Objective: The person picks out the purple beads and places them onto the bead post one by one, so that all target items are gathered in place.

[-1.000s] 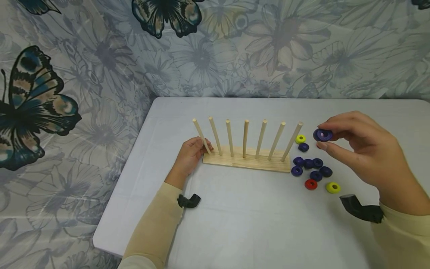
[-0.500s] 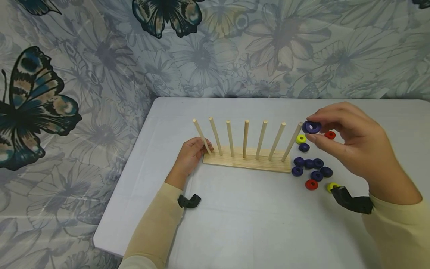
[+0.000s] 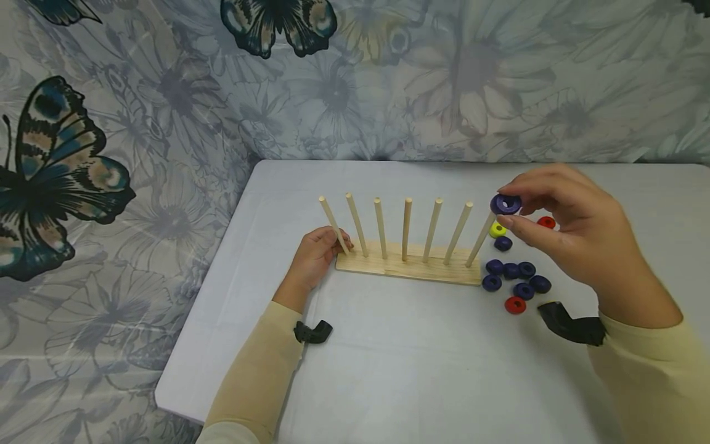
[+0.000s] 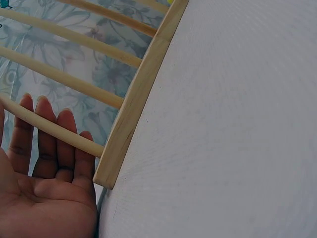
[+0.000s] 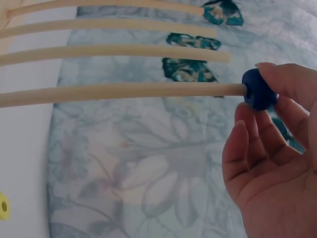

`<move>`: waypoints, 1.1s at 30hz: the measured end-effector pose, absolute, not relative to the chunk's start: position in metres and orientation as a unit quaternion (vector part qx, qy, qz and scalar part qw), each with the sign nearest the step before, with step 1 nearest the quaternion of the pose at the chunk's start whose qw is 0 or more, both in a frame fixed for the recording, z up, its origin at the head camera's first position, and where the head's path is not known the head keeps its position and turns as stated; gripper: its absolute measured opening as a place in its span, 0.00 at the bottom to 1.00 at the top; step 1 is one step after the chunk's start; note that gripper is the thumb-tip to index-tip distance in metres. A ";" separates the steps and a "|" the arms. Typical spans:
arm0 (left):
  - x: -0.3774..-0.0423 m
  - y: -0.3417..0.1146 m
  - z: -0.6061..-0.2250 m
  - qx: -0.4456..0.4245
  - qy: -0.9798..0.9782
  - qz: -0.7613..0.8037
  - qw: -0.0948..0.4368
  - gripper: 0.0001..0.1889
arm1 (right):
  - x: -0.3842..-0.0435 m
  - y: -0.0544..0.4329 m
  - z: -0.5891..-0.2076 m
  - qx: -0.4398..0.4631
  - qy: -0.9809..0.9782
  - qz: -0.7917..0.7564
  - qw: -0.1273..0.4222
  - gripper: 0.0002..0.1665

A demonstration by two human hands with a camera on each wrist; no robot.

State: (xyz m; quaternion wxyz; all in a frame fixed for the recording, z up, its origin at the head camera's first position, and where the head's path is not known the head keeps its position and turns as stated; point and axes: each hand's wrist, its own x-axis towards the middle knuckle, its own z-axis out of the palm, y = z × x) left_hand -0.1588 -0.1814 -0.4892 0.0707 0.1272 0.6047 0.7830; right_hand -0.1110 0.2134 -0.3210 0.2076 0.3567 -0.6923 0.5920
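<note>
My right hand (image 3: 582, 240) pinches a blue-purple wooden bead (image 3: 495, 204) between thumb and fingertips. This bead is at the top of the rightmost peg (image 3: 481, 240); in the right wrist view the peg's tip meets the bead's hole (image 5: 249, 91), and how far it enters cannot be told. At the other end of the wooden peg rack (image 3: 407, 269), my left hand (image 3: 312, 256) holds the leftmost peg (image 3: 334, 225) low down. The left wrist view has the fingers (image 4: 47, 148) behind that peg, the thumb mostly out of frame.
Several blue-purple beads (image 3: 511, 271) lie right of the rack, with a red bead (image 3: 515, 305) in front and a yellow bead (image 3: 497, 230) behind. Another red bead (image 3: 546, 222) lies beyond the right fingers. The white table (image 3: 388, 357) ends at a patterned cloth backdrop (image 3: 355, 111).
My right hand has carried the bead left and slightly up to the rightmost peg's top. A red bead behind it came into view; the front yellow bead became hidden. The left hand stayed put.
</note>
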 end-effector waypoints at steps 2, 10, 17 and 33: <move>-0.159 -0.182 -0.490 0.125 0.606 0.783 0.071 0.23 | -0.112 0.213 -0.322 0.352 -0.699 0.586 0.210 0.32; -0.159 -0.182 -0.489 0.125 0.601 0.786 0.068 0.24 | -0.115 0.218 -0.324 0.331 -0.755 0.526 0.209 0.38; -0.159 -0.183 -0.487 0.128 0.597 0.789 0.071 0.24 | -0.116 0.221 -0.324 0.317 -0.780 0.505 0.190 0.25; -0.159 -0.184 -0.487 0.135 0.602 0.784 0.074 0.24 | -0.115 0.223 -0.330 0.294 -0.796 0.497 0.183 0.28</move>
